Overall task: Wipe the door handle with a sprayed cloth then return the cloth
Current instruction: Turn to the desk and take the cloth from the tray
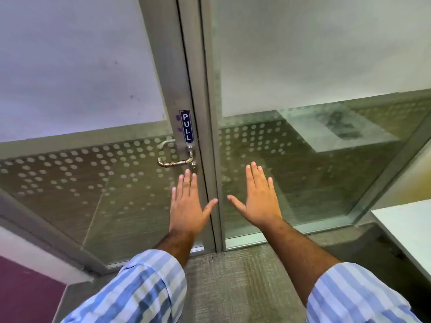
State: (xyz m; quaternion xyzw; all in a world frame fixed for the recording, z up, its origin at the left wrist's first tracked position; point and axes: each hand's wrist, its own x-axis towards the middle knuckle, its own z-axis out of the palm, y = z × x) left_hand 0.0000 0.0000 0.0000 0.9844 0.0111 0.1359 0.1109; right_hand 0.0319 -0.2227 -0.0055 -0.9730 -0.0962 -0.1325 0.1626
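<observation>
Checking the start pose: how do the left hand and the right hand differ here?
The left hand is in front of the door frame, fingertips just below the door handle; the right hand is in front of the glass panel, farther from the handle. Both are open, flat, empty; no cloth shows.

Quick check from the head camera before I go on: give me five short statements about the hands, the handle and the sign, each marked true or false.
1. Both hands are open and hold nothing. True: left hand, right hand.
2. The sign above the door handle reads PUSH. False: it reads PULL.
3. A cloth is draped over the handle. False: the handle is bare, no cloth in view.
4. The left hand is nearer the handle than the right. True.
5. The right hand grips the handle. False: it is spread in front of the glass panel.
</observation>
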